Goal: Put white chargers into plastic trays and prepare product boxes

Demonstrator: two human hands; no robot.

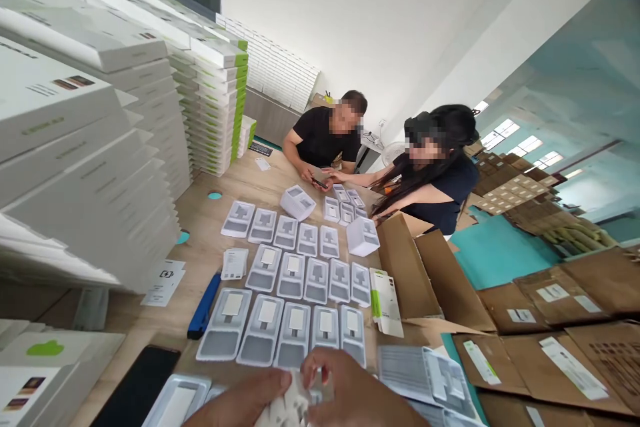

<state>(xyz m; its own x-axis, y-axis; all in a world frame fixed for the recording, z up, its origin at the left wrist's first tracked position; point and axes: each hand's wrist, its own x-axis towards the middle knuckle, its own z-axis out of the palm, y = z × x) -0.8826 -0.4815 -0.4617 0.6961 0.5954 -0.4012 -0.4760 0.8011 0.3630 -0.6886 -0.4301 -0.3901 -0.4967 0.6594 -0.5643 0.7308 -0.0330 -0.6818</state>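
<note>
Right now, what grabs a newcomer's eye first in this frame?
Rows of white plastic trays cover the middle of the wooden table, with tall stacks of white boxes towering at left. At the bottom edge, the left hand and right hand pinch a small white part; two people sit at the far end.

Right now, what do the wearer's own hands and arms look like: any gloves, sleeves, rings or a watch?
Both the left hand and the right hand are bare: no gloves or rings show. Only fingers and knuckles are in frame; wrists and forearms are cut off, so sleeves or a watch cannot be told.
</note>
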